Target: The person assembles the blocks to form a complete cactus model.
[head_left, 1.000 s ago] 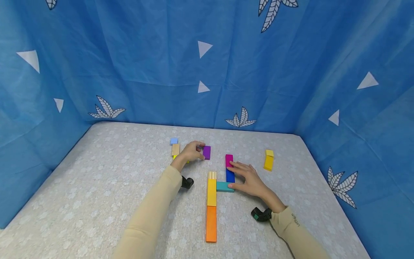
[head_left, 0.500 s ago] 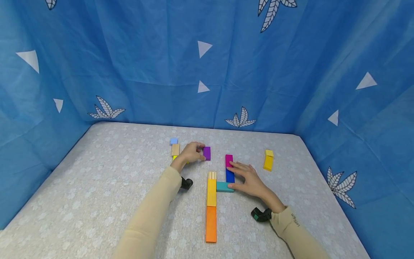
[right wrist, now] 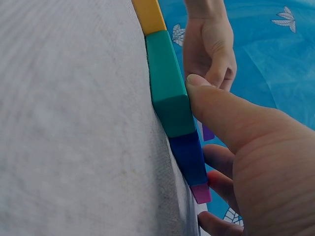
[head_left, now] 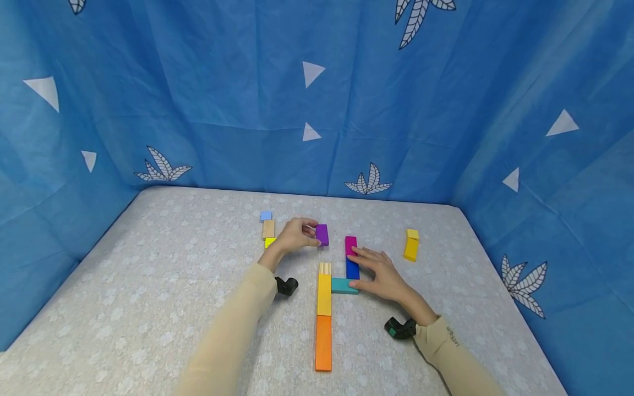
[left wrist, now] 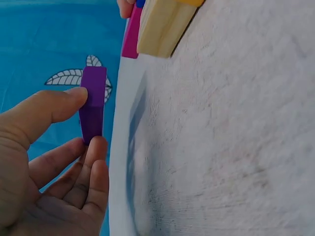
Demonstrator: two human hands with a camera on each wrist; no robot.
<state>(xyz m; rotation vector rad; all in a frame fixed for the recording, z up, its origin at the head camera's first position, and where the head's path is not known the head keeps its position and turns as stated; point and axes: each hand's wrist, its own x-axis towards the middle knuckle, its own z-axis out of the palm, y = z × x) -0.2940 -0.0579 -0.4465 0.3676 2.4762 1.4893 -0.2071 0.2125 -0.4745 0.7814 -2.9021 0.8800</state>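
My left hand (head_left: 296,235) pinches a purple wooden block (head_left: 322,235) between thumb and fingertips. In the left wrist view the purple block (left wrist: 92,105) is held on end, above the cloth. My right hand (head_left: 381,275) lies spread over a row of blocks. Its thumb touches the teal block (head_left: 340,285), and its fingers reach the blue block (head_left: 352,269) and the magenta block (head_left: 350,242), which lie end to end. The teal block joins the side of a yellow-orange block (head_left: 324,294), with an orange block (head_left: 323,344) in line at its near end.
Left of the left hand lie a light blue block (head_left: 266,215), a tan block (head_left: 268,229) and a bright yellow block (head_left: 269,242). Two yellow blocks (head_left: 411,245) lie to the right. Blue curtains (head_left: 247,110) hang behind the cloth-covered table (head_left: 148,275).
My left hand has moved slightly right with the purple block, which now sits nearer the magenta block. My right hand has stayed where it was.
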